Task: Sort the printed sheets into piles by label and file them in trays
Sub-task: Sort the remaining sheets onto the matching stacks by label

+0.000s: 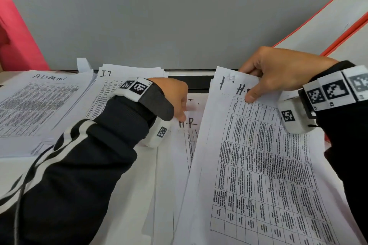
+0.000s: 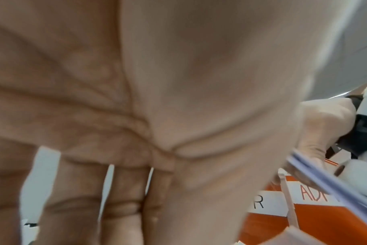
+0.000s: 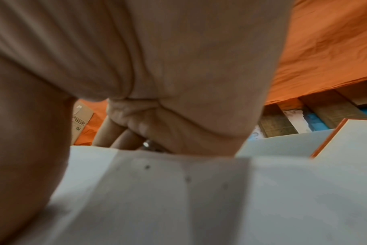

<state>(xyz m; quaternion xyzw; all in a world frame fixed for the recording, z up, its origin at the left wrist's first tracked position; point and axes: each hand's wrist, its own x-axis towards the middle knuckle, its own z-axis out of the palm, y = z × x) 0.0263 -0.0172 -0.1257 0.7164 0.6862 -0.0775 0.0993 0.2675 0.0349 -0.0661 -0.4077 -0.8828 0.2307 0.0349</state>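
Observation:
In the head view my right hand (image 1: pixel 256 83) pinches the top edge of a printed table sheet marked H.R (image 1: pixel 258 165), thumb on its face, and lifts it at a tilt. The right wrist view shows that sheet (image 3: pixel 178 199) under my palm. My left hand (image 1: pixel 180 109) lies with straight fingers (image 2: pixel 124 207) on the middle stack, beside another sheet marked H.R (image 1: pixel 188 123). An ADMIN pile (image 1: pixel 39 105) lies at the left. An I.T pile (image 1: pixel 111 77) sits behind my left wrist. Orange-edged trays (image 1: pixel 328 26) stand at the right.
A grey partition (image 1: pixel 179 16) closes off the back of the desk. A pink panel (image 1: pixel 16 36) stands at the far left. The left wrist view shows orange tray fronts with white labels, one reading ADM (image 2: pixel 312 192), one ending in R (image 2: pixel 260 202).

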